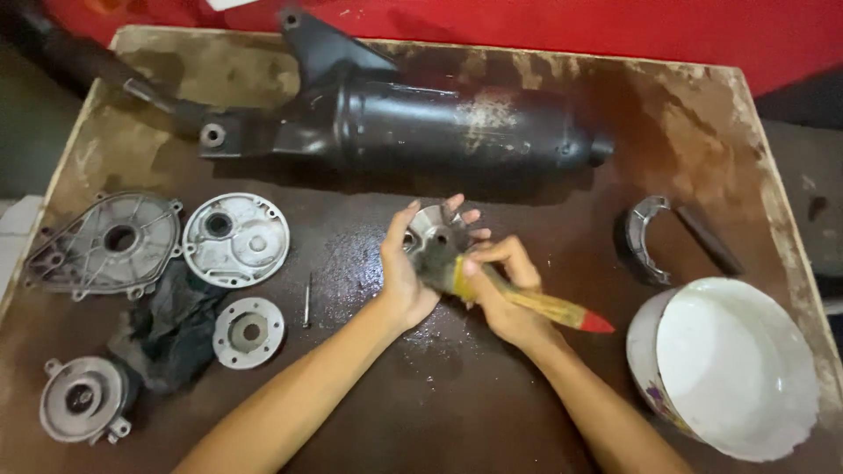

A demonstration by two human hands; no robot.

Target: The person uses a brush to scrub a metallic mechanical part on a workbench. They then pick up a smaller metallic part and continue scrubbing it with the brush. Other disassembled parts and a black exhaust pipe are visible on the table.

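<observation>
forearms: both reach up from the near edge of the bench (544, 105) and meet at its middle.
left hand (406, 274): cupped around the near-left side of a finned metal disc (436, 230), thumb and fingers gripping its rim, the face of the disc tipped toward the camera.
right hand (502, 294): clenched around a paintbrush (536, 305) just behind the bristles, touching the left hand at the fingertips.
brush axis: the handle runs from the disc down and to the right, its red tip pointing away past the right wrist; the dark bristles press against the lower edge of the disc.
nearer hand: the disc sits in the left hand, above and just left of the right.
right of the hands: a white bowl (733, 369) near the bench corner, a curved brake shoe (645, 237) beyond it.
left of the hands: four grey engine covers (235, 237) well apart from the hands, a dark rag (176, 329) among them, a thin pin (307, 303) between them and the left forearm.
beyond the hands: a black exhaust muffler (439, 127) lying across the bench, long axis left to right.
bench surface: wet and dark around the hands.
</observation>
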